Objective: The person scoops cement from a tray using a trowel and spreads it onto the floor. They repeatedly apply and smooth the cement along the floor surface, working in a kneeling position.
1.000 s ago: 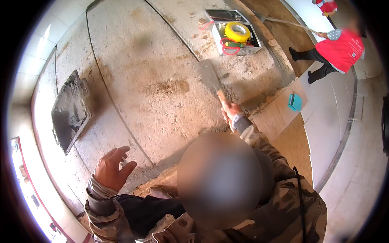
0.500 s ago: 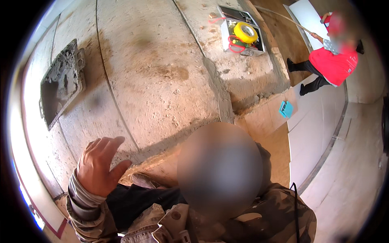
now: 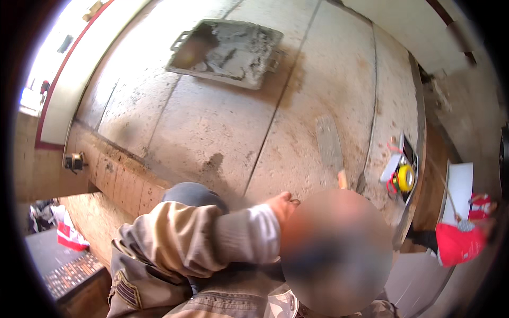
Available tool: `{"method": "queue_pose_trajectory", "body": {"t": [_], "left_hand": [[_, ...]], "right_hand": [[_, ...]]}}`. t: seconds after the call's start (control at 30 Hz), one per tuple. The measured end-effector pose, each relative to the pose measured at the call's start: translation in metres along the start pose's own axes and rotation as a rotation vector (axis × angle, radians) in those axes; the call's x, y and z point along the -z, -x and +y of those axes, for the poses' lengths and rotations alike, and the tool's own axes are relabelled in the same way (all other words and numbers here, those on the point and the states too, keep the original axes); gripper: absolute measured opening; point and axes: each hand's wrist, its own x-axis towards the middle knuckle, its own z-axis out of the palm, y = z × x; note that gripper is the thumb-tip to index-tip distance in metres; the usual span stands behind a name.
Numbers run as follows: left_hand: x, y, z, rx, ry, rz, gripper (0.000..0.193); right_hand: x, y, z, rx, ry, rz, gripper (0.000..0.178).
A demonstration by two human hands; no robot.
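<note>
My left hand [image 3: 285, 205] reaches in from the left in a tan sleeve with a pale cuff. Its fingertips look bent, but a round blurred patch covers much of what lies beside them, so what they hold, if anything, is hidden. My right hand does not show. Just beyond the patch, a long flat trowel [image 3: 330, 143] with a mortar-grey blade points away over the concrete slab [image 3: 212, 124]. Its tan handle end runs toward the patch, where a grip cannot be made out. Farther off, a shallow tub [image 3: 222, 79] crusted with wet grey mortar rests on the slab.
At the right edge of the slab stands a toolbox [image 3: 391, 167] with a yellow tape roll [image 3: 406, 178] and red-handled scissors [image 3: 391, 184]. Beyond it a person in a red vest [image 3: 457, 245] bends over, holding a long stick. A boxy device [image 3: 74, 162] sits on the left ledge.
My view has swung, so the tub now lies ahead instead of far left. My left hand, raised with fingers spread before, has come to the middle. The trowel has come into sight.
</note>
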Motion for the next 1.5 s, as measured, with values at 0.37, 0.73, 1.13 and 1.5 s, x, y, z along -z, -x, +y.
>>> {"method": "queue_pose_trajectory", "body": {"t": [0.37, 0.73, 1.13, 1.5], "left_hand": [[0.006, 0.008, -0.013, 0.090, 0.066, -0.116, 0.026], [0.041, 0.077, -0.026, 0.205, 0.220, 0.030, 0.029], [0.033, 0.076, -0.035, 0.266, 0.206, -0.076, 0.029], [0.042, 0.057, -0.048, 0.291, 0.112, -0.085, 0.040]], "right_hand": [[-0.106, -0.310, -0.338, 0.565, 0.598, -0.226, 0.052], [-0.166, -0.335, -0.333, 0.778, 0.598, -0.356, 0.059], [-0.147, -0.338, -0.394, 0.048, 0.208, -0.879, 0.062], [-0.041, -0.159, -0.160, -0.251, -0.554, -0.823, 0.040]]}}
